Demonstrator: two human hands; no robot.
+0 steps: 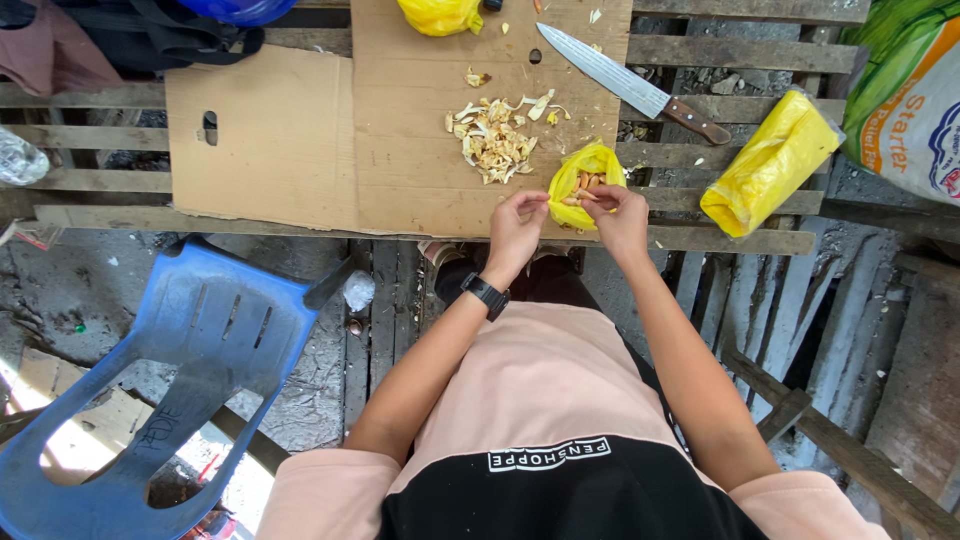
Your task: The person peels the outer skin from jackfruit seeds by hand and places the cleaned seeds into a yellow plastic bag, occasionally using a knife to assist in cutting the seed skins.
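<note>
Head view: both hands' grip [568, 212] on yellow bag [585, 172].

Slatted wooden table [740, 52], blue plastic chair [200, 340], dirty concrete floor [60, 290]

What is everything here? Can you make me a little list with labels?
Left hand: pinches the rim of the small yellow plastic bag
Right hand: holds the other side of the bag's mouth
Bag contents: small pale pieces, kind unclear
Pile of peelings: on the cardboard sheet, left of the bag
Kitchen knife: wooden handle, lying beyond the bag, untouched
Rolled yellow bag: on the wooden slat table, to the right
Wristwatch: black, on the left wrist
Blue plastic chair: lower left
</note>
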